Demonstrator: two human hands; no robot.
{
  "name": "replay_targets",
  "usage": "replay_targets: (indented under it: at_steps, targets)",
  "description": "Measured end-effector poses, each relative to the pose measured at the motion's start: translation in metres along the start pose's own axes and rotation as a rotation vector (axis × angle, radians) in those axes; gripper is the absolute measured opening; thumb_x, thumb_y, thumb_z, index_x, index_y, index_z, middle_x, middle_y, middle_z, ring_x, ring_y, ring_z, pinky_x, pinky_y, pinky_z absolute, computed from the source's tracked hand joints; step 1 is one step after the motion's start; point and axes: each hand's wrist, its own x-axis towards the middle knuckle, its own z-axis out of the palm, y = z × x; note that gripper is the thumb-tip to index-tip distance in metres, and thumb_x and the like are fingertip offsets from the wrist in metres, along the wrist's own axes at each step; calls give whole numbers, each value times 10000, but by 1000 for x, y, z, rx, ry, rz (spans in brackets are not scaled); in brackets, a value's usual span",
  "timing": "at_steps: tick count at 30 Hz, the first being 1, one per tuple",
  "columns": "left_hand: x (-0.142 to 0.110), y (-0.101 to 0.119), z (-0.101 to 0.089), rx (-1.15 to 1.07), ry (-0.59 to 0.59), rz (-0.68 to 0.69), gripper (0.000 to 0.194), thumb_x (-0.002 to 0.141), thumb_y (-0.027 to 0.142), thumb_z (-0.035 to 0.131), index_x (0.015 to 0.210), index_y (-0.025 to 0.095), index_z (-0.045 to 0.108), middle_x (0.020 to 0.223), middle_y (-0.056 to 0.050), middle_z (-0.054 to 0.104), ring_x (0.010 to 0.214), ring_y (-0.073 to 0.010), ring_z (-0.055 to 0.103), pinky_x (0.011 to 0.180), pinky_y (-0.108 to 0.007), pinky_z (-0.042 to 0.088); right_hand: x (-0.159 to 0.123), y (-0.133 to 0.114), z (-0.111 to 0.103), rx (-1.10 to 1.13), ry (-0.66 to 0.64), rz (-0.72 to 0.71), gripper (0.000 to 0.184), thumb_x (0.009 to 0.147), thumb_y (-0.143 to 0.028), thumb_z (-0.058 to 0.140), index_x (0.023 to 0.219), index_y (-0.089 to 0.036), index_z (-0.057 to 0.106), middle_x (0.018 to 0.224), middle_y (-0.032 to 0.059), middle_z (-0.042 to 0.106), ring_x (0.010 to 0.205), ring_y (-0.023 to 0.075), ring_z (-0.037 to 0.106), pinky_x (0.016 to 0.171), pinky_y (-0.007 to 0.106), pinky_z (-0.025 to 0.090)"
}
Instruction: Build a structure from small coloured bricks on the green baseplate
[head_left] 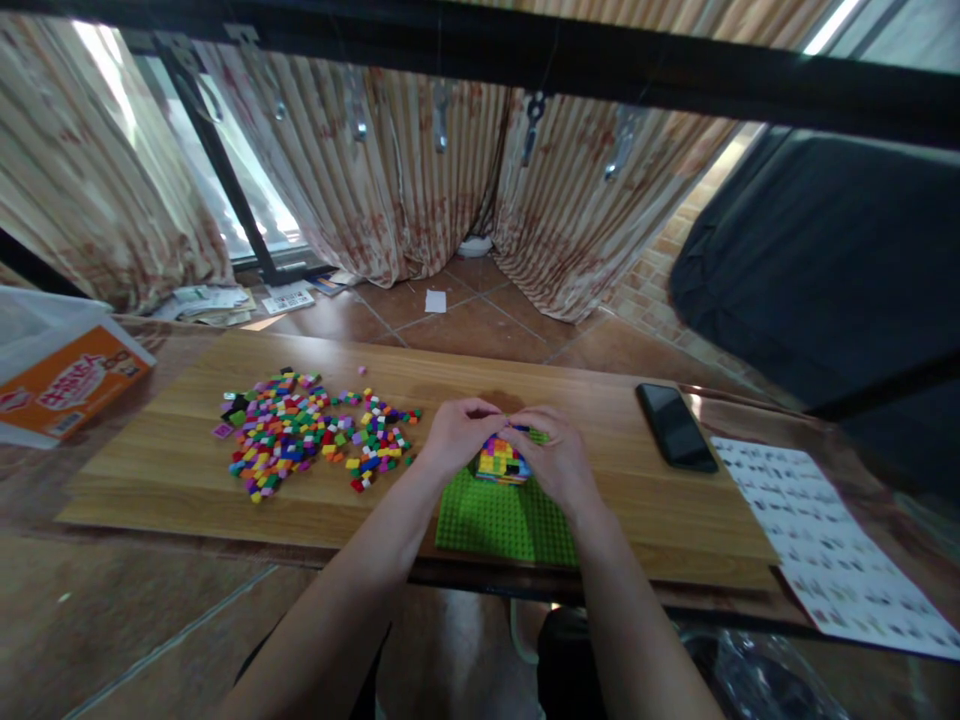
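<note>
A green studded baseplate (495, 520) lies on the wooden board (187, 480) in front of me. A small block of stacked coloured bricks (501, 460) stands on its far part. My left hand (457, 437) curls round the block's left side with fingertips pinched at its top. Over the block's right side bends my right hand (553, 457), fingers closed against it. A loose pile of small coloured bricks (300, 435) is spread on the board to the left of my left hand.
A black phone (675, 427) lies on the board's right end. A printed paper sheet (817, 545) lies further right. An orange box (64, 390) sits at far left. Curtains and tiled floor lie beyond the table.
</note>
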Motion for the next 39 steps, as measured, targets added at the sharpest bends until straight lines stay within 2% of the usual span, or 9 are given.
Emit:
replay_targets:
  at_steps: [8, 16, 20, 29, 34, 39]
  targets:
    - [-4, 4, -1, 133, -16, 69, 109, 703, 197, 662, 718, 125, 742, 650, -16, 682, 586, -109, 564, 556, -213, 440, 0, 1, 0, 41, -18, 18, 210, 818, -447, 683, 856, -255, 760, 904, 54, 721, 876, 227, 648, 837, 385, 496]
    - [-5, 4, -1, 222, 8, 104, 130, 725, 219, 653, 724, 138, 755, 659, -19, 700, 599, -117, 584, 550, -203, 441, -7, -2, 0, 179, -98, 183, 328, 810, -471, 664, 997, -208, 724, 970, 65, 742, 884, 230, 674, 826, 379, 512]
    - [-5, 1, 0, 242, 23, 132, 135, 732, 221, 651, 722, 142, 760, 674, -25, 714, 614, -124, 601, 569, -209, 455, -7, -1, 0, 190, -107, 168, 327, 815, -464, 655, 1007, -209, 724, 990, 65, 744, 897, 227, 671, 832, 375, 510]
    - [-13, 2, -5, 270, -37, 240, 200, 816, 259, 591, 782, 145, 753, 752, -36, 731, 699, -141, 625, 659, -227, 480, -6, 1, -1, 213, -131, 199, 356, 816, -478, 652, 1035, -206, 723, 997, 77, 746, 898, 236, 675, 826, 393, 527]
    - [-10, 1, -7, 289, -23, 259, 292, 874, 313, 516, 756, 146, 724, 733, -31, 706, 688, -140, 602, 629, -229, 448, -5, -2, 1, 250, -86, 196, 368, 827, -506, 633, 990, -195, 743, 999, 78, 747, 901, 235, 673, 839, 388, 522]
    - [-9, 5, -20, 260, 41, 238, 326, 892, 342, 480, 746, 149, 698, 693, -17, 676, 668, -138, 589, 628, -232, 430, -1, -8, 6, 340, 0, 319, 449, 830, -583, 589, 903, -174, 761, 904, 75, 760, 836, 234, 685, 763, 348, 534]
